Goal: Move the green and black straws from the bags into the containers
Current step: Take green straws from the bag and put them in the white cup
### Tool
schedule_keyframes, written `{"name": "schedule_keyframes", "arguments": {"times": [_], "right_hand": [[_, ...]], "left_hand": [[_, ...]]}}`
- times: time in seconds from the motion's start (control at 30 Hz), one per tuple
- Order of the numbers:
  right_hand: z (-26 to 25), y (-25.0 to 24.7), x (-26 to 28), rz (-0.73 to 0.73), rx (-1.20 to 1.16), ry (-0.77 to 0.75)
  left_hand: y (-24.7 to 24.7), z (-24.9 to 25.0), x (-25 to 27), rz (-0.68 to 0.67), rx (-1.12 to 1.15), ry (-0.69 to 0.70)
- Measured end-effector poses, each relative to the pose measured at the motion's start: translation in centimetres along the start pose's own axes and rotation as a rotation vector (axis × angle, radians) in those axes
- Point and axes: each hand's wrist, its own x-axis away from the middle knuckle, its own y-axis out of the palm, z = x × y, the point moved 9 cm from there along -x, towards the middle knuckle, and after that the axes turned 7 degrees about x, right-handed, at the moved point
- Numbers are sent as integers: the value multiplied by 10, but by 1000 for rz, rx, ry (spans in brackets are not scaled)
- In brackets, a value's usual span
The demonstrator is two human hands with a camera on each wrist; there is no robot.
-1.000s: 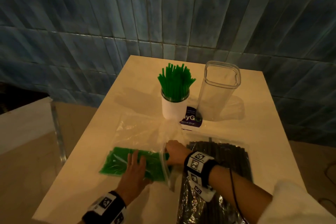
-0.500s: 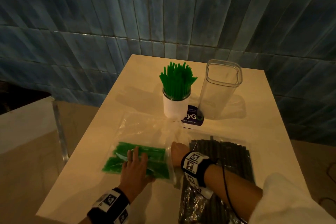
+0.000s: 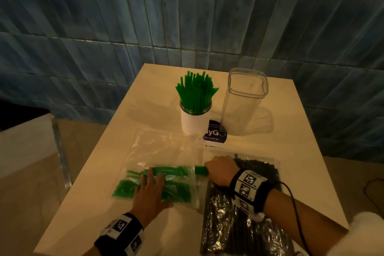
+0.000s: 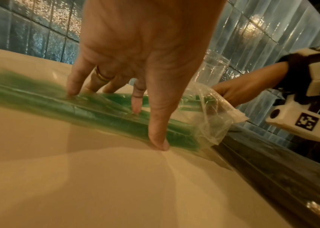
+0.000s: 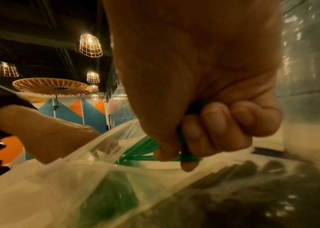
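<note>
A clear bag (image 3: 158, 151) of green straws (image 3: 124, 188) lies flat on the white table (image 3: 270, 151). My left hand (image 3: 150, 190) presses on it with straight fingers (image 4: 158, 138). At the bag's mouth my right hand (image 3: 220, 169) grips a bunch of green straws (image 5: 145, 145), partly drawn out to the right. The bag of black straws (image 3: 259, 172) lies under my right wrist. A white cup (image 3: 193, 122) full of green straws (image 3: 196, 93) stands behind, next to an empty clear tall container (image 3: 243, 100).
A purple card (image 3: 215, 135) lies between the cup and the clear container. A blue tiled wall (image 3: 187, 16) backs the table. A glass-edged partition (image 3: 60, 151) stands left of the table.
My right hand has pulled a bunch of green straws out of the bag toward the right. The left hand still presses the bag down.
</note>
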Motion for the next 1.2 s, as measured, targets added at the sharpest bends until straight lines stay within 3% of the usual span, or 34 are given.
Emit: {"name": "schedule_keyframes", "arguments": {"times": [0.2,0.5,0.77,1.0,1.13,1.2], "right_hand": [[21,5,15,-11,-39,10],[-23,-13,-9,-55,-168,-49],[-39,-12,-16,-24,-61,-45],[38,-14,34,-168,-107,57],[96,-44,87,-164,-8,196],[111,-66,109,-149,78,248]], "left_hand": [[4,-2,-4,-27,7,17],[2,-2,-6,-11,64,32],[3,-2,-8,-40,69,18],[2,-2,-6,-37,38,28],[-4,-1,-3,-184,-5,-19],[-31,12,-2,-89,11,7]]}}
